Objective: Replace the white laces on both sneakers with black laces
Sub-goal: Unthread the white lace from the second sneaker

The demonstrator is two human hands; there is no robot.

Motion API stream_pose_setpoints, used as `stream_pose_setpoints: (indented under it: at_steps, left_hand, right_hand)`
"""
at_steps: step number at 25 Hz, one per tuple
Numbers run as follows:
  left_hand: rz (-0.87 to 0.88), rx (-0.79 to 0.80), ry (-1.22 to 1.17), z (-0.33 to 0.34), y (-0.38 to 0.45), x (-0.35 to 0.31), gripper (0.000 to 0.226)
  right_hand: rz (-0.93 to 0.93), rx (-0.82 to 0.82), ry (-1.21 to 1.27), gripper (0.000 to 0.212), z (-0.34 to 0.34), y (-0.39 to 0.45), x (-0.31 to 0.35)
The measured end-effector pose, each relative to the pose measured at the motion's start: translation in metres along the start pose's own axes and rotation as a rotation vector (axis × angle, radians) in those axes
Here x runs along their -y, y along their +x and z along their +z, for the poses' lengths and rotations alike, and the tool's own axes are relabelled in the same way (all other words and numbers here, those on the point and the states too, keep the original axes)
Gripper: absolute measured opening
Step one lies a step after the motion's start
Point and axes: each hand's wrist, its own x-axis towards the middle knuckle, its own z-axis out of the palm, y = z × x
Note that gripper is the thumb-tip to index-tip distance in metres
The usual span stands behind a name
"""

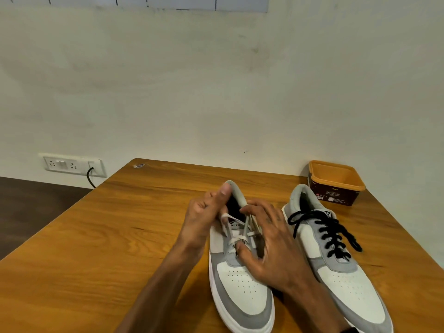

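Wooden desk [120,236] carries both sneakers: black-laced sneaker [336,255] right of the white-laced sneaker [240,284], whose collar the left hand [206,212] grips while the right hand [266,241] pinches its white lace [234,240]; best unthreaded eyelet by eyelet.

Both of the person's forearms were bare, with no sleeve reaching as far as the frame showed. The left hand [204,212] wore no ring, glove or band that could be seen; its thumbnail was short and plain. The right hand [269,239] was likewise ungloved, and faint dark marks, too small to read, showed on the backs of its fingers near the knuckles. At the right wrist, right at the bottom edge of the view, a sliver of a dark strap [348,329] showed; too little of it was visible to tell whether it was a watch.
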Motion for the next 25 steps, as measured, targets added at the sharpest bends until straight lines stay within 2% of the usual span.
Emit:
stream_pose_setpoints:
  at_steps: [3,4,5,7,9,11,13,15,20,25]
  left_hand:
    - [-0.068,-0.116,-0.409,-0.018,0.004,-0.007,0.066]
    - [-0.053,-0.126,-0.378,-0.021,0.006,-0.008,0.065]
    - [-0.008,-0.137,-0.200,-0.024,0.007,-0.007,0.066]
    - [0.161,-0.119,0.319,-0.023,0.005,0.000,0.070]
    - [0.328,0.018,0.669,-0.017,0.002,0.011,0.069]
    - [0.433,0.166,0.870,-0.009,0.001,0.022,0.058]
    - [0.417,0.233,0.904,-0.005,0.002,0.026,0.047]
    - [0.325,0.225,0.748,-0.009,0.005,0.024,0.034]
    - [0.189,-0.064,0.122,-0.021,0.010,0.010,0.042]
    - [-0.074,-0.157,-0.399,-0.016,0.007,0.001,0.033]
  right_hand:
    - [0.010,-0.012,-0.013,0.063,0.002,0.000,-0.001]
    - [0.014,-0.015,-0.010,0.063,0.002,0.000,-0.001]
    - [0.016,-0.018,-0.008,0.063,0.002,0.000,-0.001]
    - [0.019,-0.020,-0.013,0.064,0.003,-0.001,0.000]
    - [0.024,-0.013,-0.012,0.068,0.003,-0.002,0.000]
    - [0.023,-0.019,-0.004,0.071,0.003,-0.003,-0.001]
    - [0.021,-0.031,0.001,0.070,0.002,-0.002,-0.001]
    - [0.020,-0.034,-0.011,0.067,0.002,-0.001,-0.001]
    - [0.050,-0.050,-0.030,0.065,0.005,0.000,-0.001]
    - [0.088,-0.068,-0.043,0.064,0.007,0.001,0.000]
